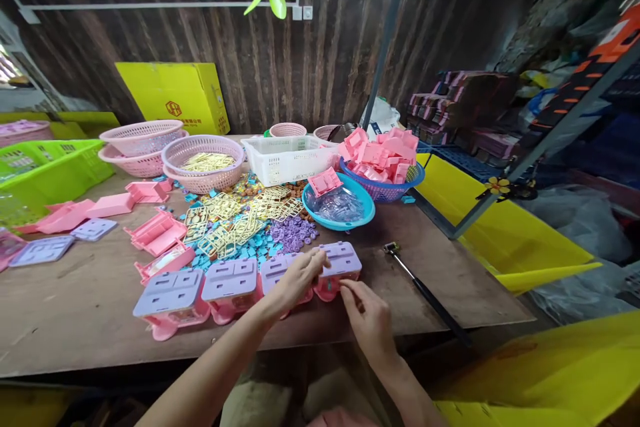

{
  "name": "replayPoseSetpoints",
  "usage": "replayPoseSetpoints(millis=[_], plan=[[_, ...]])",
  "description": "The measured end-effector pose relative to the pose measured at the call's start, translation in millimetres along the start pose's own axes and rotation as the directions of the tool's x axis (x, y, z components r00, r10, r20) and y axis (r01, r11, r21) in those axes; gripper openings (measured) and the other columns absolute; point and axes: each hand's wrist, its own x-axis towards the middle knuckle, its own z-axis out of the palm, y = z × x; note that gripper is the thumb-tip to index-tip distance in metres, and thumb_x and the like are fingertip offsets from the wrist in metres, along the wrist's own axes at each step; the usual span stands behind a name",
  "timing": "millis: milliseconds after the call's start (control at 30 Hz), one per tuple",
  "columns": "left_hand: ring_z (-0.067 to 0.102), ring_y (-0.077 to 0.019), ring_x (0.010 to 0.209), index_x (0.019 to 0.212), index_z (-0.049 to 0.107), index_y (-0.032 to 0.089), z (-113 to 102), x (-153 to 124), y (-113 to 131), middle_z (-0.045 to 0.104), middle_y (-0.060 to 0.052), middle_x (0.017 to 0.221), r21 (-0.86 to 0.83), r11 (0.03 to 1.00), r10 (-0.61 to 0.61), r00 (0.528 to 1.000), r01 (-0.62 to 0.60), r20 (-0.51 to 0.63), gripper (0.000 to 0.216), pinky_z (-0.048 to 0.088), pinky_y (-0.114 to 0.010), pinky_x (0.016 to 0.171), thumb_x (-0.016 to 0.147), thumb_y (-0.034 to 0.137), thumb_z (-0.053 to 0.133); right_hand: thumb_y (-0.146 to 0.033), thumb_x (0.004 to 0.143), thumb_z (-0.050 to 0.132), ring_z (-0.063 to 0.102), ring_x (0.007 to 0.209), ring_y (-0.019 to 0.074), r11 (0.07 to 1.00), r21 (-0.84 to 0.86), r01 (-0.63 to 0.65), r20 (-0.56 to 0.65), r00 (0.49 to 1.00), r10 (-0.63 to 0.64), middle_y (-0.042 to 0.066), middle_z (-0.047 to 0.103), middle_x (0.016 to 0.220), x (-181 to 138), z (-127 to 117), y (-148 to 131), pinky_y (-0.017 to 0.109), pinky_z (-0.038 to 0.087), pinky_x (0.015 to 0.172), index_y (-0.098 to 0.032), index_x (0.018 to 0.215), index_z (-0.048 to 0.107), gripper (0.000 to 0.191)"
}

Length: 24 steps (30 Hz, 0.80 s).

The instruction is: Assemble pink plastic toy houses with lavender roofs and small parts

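In the head view, the end box (344, 258) of a row of 4 sits near the front edge of the table (65, 327), w/ a purple lid on top & pink sides below. L hand (303, 272) reaches over the box next to it (273, 270), fingers out on top of the end box, w/ nothing in its grip that I can see; can't tell how hard it leans. R hand (369, 315) is at the front R corner of the end box, thumb & finger close together; can't tell if a tiny bit is pinched there. To do this well, I'd use L hand to hold the lid still & R fingers to work the pink side, soft & slow. A hard shove could tip the box or bump the next one, as they stand so close. L arm hides part of the row, so best to look b4 moving it. Purple discs (294, 235) & blue bits (253, 252) lie loose just behind the row, so elbows & wrists should go up & over, not thru. The blue bowl (371, 210) is behind too, & the tool (425, 293) lies R of the boxes, well clear of the fingers.
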Motion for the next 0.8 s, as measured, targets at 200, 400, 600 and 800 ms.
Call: replayPoseSetpoints(millis=[200, 400, 600, 800], plan=[[0.022, -0.0056, 0.051, 0.074, 0.043, 0.016, 5, -53, -13, 0.028, 0.007, 0.059, -0.666, 0.693, -0.129, 0.957, 0.275, 0.262, 0.057, 0.018, -0.021, 0.048, 0.069, 0.072, 0.05, -0.027, 0.086, 0.051, 0.058, 0.078, 0.0153, 0.97, 0.229, 0.081, 0.236, 0.962, -0.136, 0.004, 0.058, 0.085, 11, -13, -43, 0.024, 0.048, 0.072, -0.02, 0.106, 0.062, 0.023], [0.016, -0.0054, 0.053, 0.065, 0.036, 0.018, 11, -70, -30, 0.024, 0.008, 0.059, -0.674, 0.658, -0.136, 0.934, 0.335, 0.332, 0.061, 0.013, -0.021, 0.048, 0.066, 0.077, 0.046, -0.011, 0.081, 0.048, 0.052, 0.063, 0.0115, 0.969, 0.189, 0.156, 0.26, 0.944, -0.202, 0.0, 0.054, 0.072, 4, 7, -57, 0.02, 0.043, 0.058, -0.018, 0.072, 0.059, 0.016], [0.04, -0.0098, 0.054, 0.085, 0.058, 0.016, -17, -84, -38, 0.045, 0.003, 0.059, -0.197, 0.971, -0.155, 0.984, 0.136, -0.083, 0.048, 0.031, -0.022, 0.054, 0.085, 0.058, 0.036, -0.03, 0.084, 0.054, 0.047, 0.047, 0.0086, 0.981, 0.195, 0.003, 0.193, 0.98, -0.042, -0.003, 0.052, 0.054, -11, 26, -49, 0.018, 0.036, 0.046, -0.018, 0.062, 0.056, 0.025], [0.062, -0.0204, 0.081, 0.112, 0.059, 0.02, -57, -49, -41, 0.064, -0.008, 0.096, 0.68, 0.678, 0.004, 0.924, 0.278, -0.382, 0.031, 0.042, -0.027, 0.066, 0.09, 0.035, 0.044, -0.037, 0.086, 0.046, 0.052, 0.039, 0.0109, 0.976, 0.172, -0.131, 0.171, 0.98, 0.101, -0.002, 0.055, 0.045, -29, 82, -37, 0.019, 0.036, 0.041, -0.018, 0.064, 0.058, 0.032]])
